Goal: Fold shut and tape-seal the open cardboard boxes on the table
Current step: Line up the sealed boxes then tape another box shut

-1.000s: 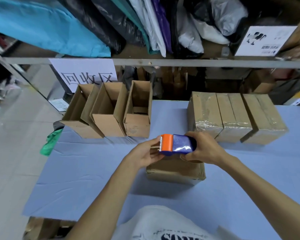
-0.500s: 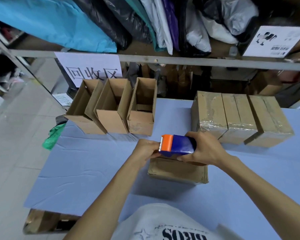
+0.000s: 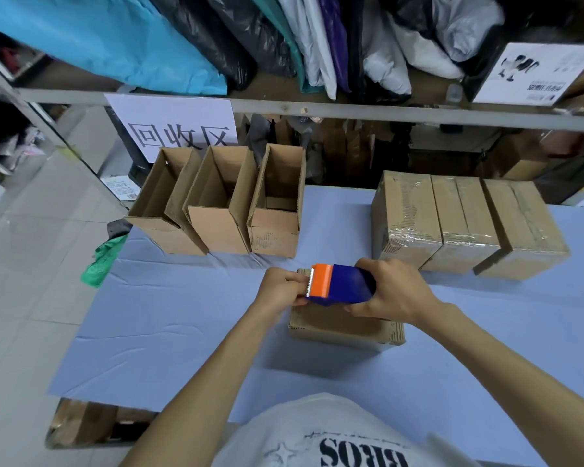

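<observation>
My right hand (image 3: 391, 291) grips the blue body of the tape dispenser (image 3: 346, 284), and my left hand (image 3: 280, 286) pinches at its orange toothed end. Both hover just over the folded box (image 3: 344, 328) on the blue counter (image 3: 182, 332). Three open boxes (image 3: 216, 203) stand in a row at the far left, and three taped boxes (image 3: 466, 224) at the far right.
</observation>
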{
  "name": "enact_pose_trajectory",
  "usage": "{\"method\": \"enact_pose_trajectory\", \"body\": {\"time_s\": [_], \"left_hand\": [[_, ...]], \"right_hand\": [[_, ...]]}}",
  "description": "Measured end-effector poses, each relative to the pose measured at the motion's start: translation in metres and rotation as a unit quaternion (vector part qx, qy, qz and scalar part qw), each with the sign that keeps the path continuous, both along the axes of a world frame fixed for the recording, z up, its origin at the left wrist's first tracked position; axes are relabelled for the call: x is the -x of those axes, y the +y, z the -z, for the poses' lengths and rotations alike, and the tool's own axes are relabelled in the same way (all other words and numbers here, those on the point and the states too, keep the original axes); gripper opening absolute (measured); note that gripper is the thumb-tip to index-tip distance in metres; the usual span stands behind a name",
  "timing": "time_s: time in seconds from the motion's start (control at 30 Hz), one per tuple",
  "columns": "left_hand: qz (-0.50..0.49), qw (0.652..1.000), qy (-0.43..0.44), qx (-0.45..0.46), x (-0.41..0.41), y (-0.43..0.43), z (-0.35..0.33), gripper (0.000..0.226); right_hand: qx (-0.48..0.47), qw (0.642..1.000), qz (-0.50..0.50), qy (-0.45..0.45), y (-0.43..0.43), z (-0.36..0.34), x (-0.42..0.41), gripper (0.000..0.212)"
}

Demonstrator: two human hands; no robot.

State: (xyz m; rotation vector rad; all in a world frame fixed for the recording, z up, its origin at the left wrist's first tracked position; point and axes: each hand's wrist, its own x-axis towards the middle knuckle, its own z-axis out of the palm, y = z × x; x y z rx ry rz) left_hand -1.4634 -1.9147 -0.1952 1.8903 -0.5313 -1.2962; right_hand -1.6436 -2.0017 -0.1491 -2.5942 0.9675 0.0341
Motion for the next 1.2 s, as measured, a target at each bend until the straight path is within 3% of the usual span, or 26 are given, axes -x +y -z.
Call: {"method": "enact_pose_trajectory", "body": {"time_s": [0.37, 0.47, 0.77, 1.07, 1.2], "left_hand": [[0.002, 0.990, -0.144, -0.006, -0.026, 0.006, 0.007, 0.017], [0.005, 0.995, -0.099, -0.005, -0.053, 0.019, 0.011, 0.024], [0.015, 0.999, -0.047, 0.001, -0.057, 0.031, 0.032, 0.012], [0.027, 0.999, -0.037, 0.003, -0.046, 0.033, 0.046, 0.013], [0.067, 0.994, -0.090, 0.004, -0.034, 0.027, 0.045, 0.012]], "right_hand": [[0.028, 1.000, -0.009, 0.009, -0.006, -0.002, 0.012, 0.054], [0.026, 1.000, -0.011, 0.004, -0.010, -0.001, 0.016, 0.052], [0.038, 0.998, -0.024, 0.049, -0.012, 0.009, 0.008, 0.050], [0.051, 0.996, -0.020, 0.065, -0.010, 0.010, 0.004, 0.058], [0.058, 0.995, -0.022, 0.074, -0.010, 0.010, 0.002, 0.055]]}}
